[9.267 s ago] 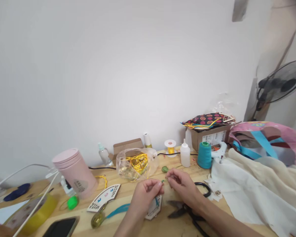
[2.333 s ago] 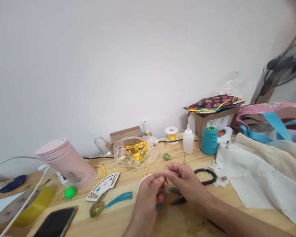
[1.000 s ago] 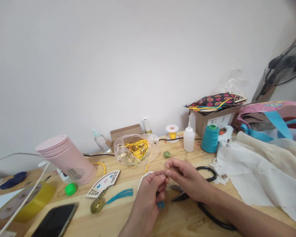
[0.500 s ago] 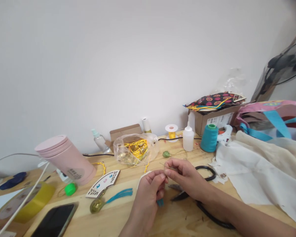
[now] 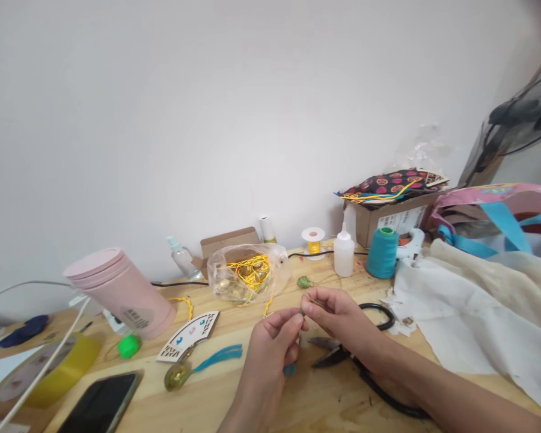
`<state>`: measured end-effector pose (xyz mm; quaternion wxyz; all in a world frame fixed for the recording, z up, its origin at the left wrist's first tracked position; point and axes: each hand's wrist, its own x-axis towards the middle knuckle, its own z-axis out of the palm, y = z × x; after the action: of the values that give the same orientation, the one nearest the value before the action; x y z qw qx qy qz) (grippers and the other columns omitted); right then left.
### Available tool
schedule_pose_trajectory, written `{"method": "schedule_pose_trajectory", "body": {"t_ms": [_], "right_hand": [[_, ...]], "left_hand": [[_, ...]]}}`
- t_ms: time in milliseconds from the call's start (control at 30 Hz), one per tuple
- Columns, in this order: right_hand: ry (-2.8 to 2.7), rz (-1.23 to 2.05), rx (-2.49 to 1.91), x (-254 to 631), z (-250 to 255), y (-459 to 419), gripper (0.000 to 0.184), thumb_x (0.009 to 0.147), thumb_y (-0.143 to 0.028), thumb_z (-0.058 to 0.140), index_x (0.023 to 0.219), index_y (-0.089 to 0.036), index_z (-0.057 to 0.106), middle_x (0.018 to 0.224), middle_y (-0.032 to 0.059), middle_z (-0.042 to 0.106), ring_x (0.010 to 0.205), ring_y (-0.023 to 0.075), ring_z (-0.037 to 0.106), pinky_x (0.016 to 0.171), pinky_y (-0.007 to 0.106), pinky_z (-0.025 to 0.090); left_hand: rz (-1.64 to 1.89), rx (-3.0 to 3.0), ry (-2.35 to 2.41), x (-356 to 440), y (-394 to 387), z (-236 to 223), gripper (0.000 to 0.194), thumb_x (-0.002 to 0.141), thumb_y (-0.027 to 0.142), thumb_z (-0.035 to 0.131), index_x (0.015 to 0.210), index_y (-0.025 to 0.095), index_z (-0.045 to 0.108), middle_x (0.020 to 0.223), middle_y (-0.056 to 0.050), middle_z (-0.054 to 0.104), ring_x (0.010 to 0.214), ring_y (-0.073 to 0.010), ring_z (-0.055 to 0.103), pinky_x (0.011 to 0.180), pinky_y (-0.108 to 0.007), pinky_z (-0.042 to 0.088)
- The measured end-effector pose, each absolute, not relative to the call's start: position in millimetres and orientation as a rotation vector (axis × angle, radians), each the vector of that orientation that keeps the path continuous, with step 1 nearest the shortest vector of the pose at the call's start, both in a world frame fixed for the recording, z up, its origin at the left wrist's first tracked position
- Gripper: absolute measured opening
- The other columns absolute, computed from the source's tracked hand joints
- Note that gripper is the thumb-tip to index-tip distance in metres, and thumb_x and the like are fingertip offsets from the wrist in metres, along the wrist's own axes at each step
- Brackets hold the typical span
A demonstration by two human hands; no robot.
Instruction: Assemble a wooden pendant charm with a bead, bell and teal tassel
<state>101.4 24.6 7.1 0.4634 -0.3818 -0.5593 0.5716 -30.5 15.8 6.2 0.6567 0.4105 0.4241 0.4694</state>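
My left hand (image 5: 273, 346) and my right hand (image 5: 338, 319) meet fingertip to fingertip above the wooden table (image 5: 216, 409). Both are closed in a pinch on a small green bead (image 5: 303, 312) and a thin thread or wire that is too fine to make out clearly. A bit of teal tassel (image 5: 290, 369) shows under my left hand. A clear bag of yellow cord (image 5: 247, 276) and another green bead (image 5: 303, 282) lie just beyond my hands.
Black scissors (image 5: 365, 361) lie under my right forearm. A pink tumbler (image 5: 119, 294), a fan-shaped wooden piece (image 5: 189, 334), a teal tassel with a gold disc (image 5: 198, 367), a phone (image 5: 99, 406) and yellow tape (image 5: 58, 376) lie left. A glue bottle (image 5: 343, 255), teal spool (image 5: 382, 252), box (image 5: 397, 219) and cloth (image 5: 469, 307) stand right.
My hands have lifted slightly and the pinch has tightened; the green bead now shows between the fingertips. The camera has barely moved over the last second.
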Motion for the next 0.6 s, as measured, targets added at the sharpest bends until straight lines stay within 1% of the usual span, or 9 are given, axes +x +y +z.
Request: {"method": "schedule_pose_trajectory", "body": {"t_ms": [100, 167, 300, 367, 433, 500, 567, 600], "right_hand": [[-1.383, 1.418, -0.910, 101.4, 6.6, 24.0, 0.022, 0.078, -0.035, 0.050, 0.067, -0.015, 0.050, 0.057, -0.0052, 0.048, 0.042, 0.0043, 0.027, 0.038, 0.019, 0.020], [-1.381, 1.419, -0.893, 101.1, 5.6, 23.8, 0.022, 0.079, -0.033, 0.050, 0.066, -0.015, 0.050, 0.057, -0.0052, 0.048, 0.043, 0.0045, 0.028, 0.040, 0.018, 0.023], [-1.399, 1.393, -0.849, 100.7, 4.8, 24.3, 0.021, 0.078, -0.033, 0.051, 0.066, -0.016, 0.050, 0.059, -0.0034, 0.051, 0.052, 0.0076, 0.041, 0.052, 0.020, 0.033], [-1.400, 1.371, -0.850, 101.4, 6.1, 25.0, 0.021, 0.077, -0.034, 0.052, 0.067, -0.016, 0.051, 0.060, -0.0026, 0.051, 0.057, 0.0090, 0.044, 0.056, 0.021, 0.035], [-1.354, 1.332, -0.904, 103.0, 7.8, 26.0, 0.020, 0.076, -0.035, 0.054, 0.070, -0.016, 0.052, 0.057, -0.0046, 0.047, 0.052, 0.0076, 0.040, 0.051, 0.020, 0.033], [-1.298, 1.283, -0.982, 105.0, 8.9, 27.2, 0.022, 0.076, -0.037, 0.053, 0.068, -0.016, 0.051, 0.050, -0.0075, 0.037, 0.044, 0.0059, 0.029, 0.043, 0.019, 0.027], [-1.290, 1.243, -1.056, 106.5, 9.4, 27.9, 0.031, 0.078, -0.041, 0.047, 0.060, -0.017, 0.047, 0.044, -0.0087, 0.027, 0.040, 0.0058, 0.021, 0.039, 0.019, 0.020], [-1.308, 1.222, -1.084, 107.0, 9.7, 27.8, 0.036, 0.080, -0.043, 0.043, 0.055, -0.017, 0.044, 0.043, -0.0086, 0.025, 0.040, 0.0062, 0.019, 0.038, 0.020, 0.018]], "left_hand": [[1.067, 0.944, 0.985, -30.3, 16.9, 4.7, 0.015, 0.063, 0.026, 0.064, 0.068, 0.012, 0.064, 0.052, 0.004, 0.048, 0.037, -0.0014, 0.024, 0.035, -0.017, 0.012], [1.064, 0.944, 1.000, -30.1, 17.4, 4.1, 0.014, 0.064, 0.026, 0.063, 0.066, 0.012, 0.063, 0.052, 0.004, 0.049, 0.037, -0.0013, 0.025, 0.035, -0.017, 0.012], [1.059, 0.965, 1.002, -30.6, 17.3, 3.5, 0.017, 0.067, 0.026, 0.061, 0.060, 0.011, 0.061, 0.049, 0.005, 0.045, 0.037, -0.0012, 0.023, 0.035, -0.016, 0.012], [1.060, 0.946, 0.992, -31.4, 17.1, 3.4, 0.017, 0.067, 0.025, 0.061, 0.059, 0.011, 0.060, 0.049, 0.005, 0.044, 0.037, -0.0011, 0.023, 0.035, -0.016, 0.012], [1.068, 0.905, 0.974, -32.3, 17.1, 3.4, 0.015, 0.067, 0.025, 0.061, 0.060, 0.011, 0.059, 0.050, 0.005, 0.045, 0.038, -0.0012, 0.023, 0.035, -0.015, 0.013], [1.084, 0.866, 0.965, -33.1, 16.9, 3.7, 0.015, 0.067, 0.024, 0.062, 0.061, 0.012, 0.058, 0.052, 0.004, 0.046, 0.039, -0.0013, 0.023, 0.035, -0.014, 0.013], [1.108, 0.851, 0.969, -33.6, 16.8, 4.1, 0.014, 0.067, 0.024, 0.062, 0.064, 0.012, 0.059, 0.054, 0.003, 0.048, 0.040, -0.0014, 0.025, 0.035, -0.013, 0.014], [1.123, 0.852, 0.970, -33.9, 16.9, 4.3, 0.013, 0.067, 0.024, 0.062, 0.066, 0.012, 0.059, 0.056, 0.003, 0.048, 0.041, -0.0014, 0.025, 0.035, -0.013, 0.015]]}}
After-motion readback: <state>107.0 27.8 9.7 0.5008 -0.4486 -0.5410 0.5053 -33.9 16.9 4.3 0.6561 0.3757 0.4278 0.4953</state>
